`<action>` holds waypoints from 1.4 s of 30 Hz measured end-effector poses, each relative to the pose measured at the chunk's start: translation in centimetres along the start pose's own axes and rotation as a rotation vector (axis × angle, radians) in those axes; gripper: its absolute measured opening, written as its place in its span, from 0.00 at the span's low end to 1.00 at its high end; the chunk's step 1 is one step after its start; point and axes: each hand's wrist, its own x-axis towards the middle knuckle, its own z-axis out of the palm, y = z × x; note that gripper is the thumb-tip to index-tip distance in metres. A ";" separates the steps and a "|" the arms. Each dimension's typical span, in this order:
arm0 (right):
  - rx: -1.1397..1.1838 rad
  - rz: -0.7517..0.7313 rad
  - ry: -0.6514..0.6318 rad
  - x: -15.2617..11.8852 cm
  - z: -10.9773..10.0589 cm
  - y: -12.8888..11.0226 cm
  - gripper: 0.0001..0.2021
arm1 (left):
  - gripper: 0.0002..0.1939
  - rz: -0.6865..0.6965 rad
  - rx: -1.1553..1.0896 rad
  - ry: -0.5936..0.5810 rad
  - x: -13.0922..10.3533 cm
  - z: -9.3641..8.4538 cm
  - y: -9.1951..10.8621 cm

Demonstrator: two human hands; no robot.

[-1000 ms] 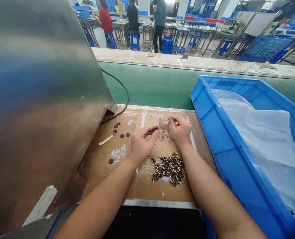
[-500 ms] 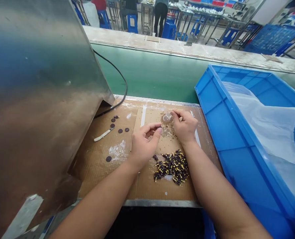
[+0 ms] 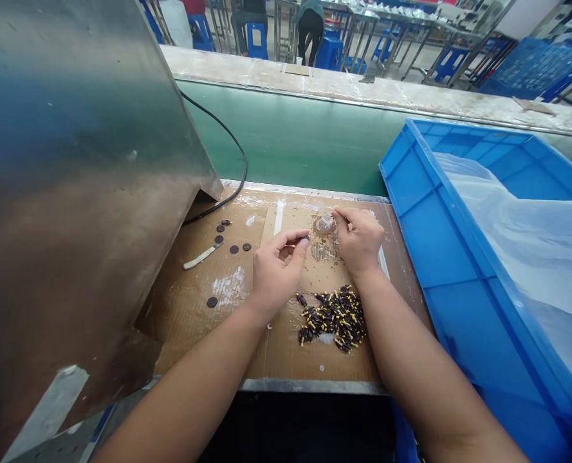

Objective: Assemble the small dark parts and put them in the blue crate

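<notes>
- From where I stand, the person's left hand (image 3: 278, 265) is above the cardboard (image 3: 286, 350), and its thumb and forefinger pinch a small dark piece (image 3: 305, 238).
- This piece is at the fingertips, to the left of a clear lump (image 3: 325, 222) and apart from it.
- The right hand (image 3: 361, 239) is just beside this lump, on its right side; the fingers are bent with the tips near together, but I am not able to tell if they grip something.
- Nearer to the person, between the two forearms, there lies a pile of dark pieces with yellow ends (image 3: 336, 316).
- On the left part of the cardboard I see several dark discs (image 3: 234, 249), and a knife with a white handle (image 3: 199, 257).
- A blue crate (image 3: 452, 247) with white sheets (image 3: 531, 225) stands at the right, and a metal housing (image 3: 83, 193) at the left.
</notes>
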 end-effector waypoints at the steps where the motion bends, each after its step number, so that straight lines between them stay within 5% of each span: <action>1: -0.002 0.006 -0.005 0.0 0.0 0.0 0.14 | 0.10 0.000 -0.004 -0.002 0.0 0.0 -0.1; 17: 0.086 -0.052 0.088 -0.2 0.2 0.6 0.13 | 0.10 0.017 0.000 0.053 0.8 -0.7 -0.8; 31: 0.053 -0.061 0.049 -0.2 0.3 0.9 0.12 | 0.10 0.020 0.002 0.045 0.8 -0.7 -0.9; 37: 0.154 0.166 0.079 -0.2 -1.1 0.9 0.09 | 0.13 -0.011 -0.079 0.029 0.9 -0.7 -0.8; 42: 0.723 0.525 0.028 -1.5 -3.9 -0.8 0.11 | 0.15 -0.101 -0.126 0.006 0.8 -0.6 -0.3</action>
